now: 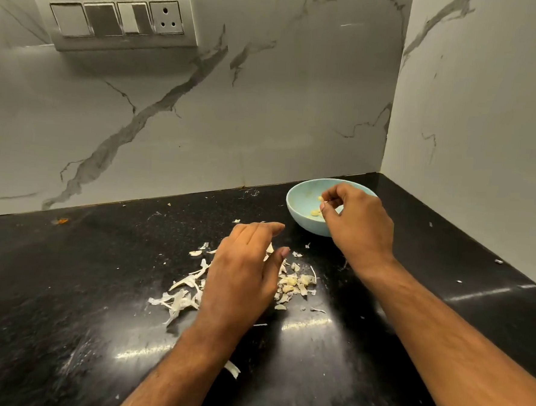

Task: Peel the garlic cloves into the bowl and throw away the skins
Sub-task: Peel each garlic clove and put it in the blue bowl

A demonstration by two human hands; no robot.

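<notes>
A light blue bowl [301, 201] stands on the black counter near the back right corner, with a few peeled garlic pieces [315, 212] inside. My right hand [356, 220] hovers over the bowl with fingers curled; a small pale clove shows at its fingertips. My left hand [243, 270] hangs with straight, relaxed fingers over a pile of garlic skins [182, 295] and unpeeled cloves [293, 284] in the middle of the counter, holding nothing.
The black counter [67, 284] meets marble walls at the back and right. A switch panel with a socket [115, 17] is mounted on the back wall. Loose skin scraps [232, 368] lie nearer the front.
</notes>
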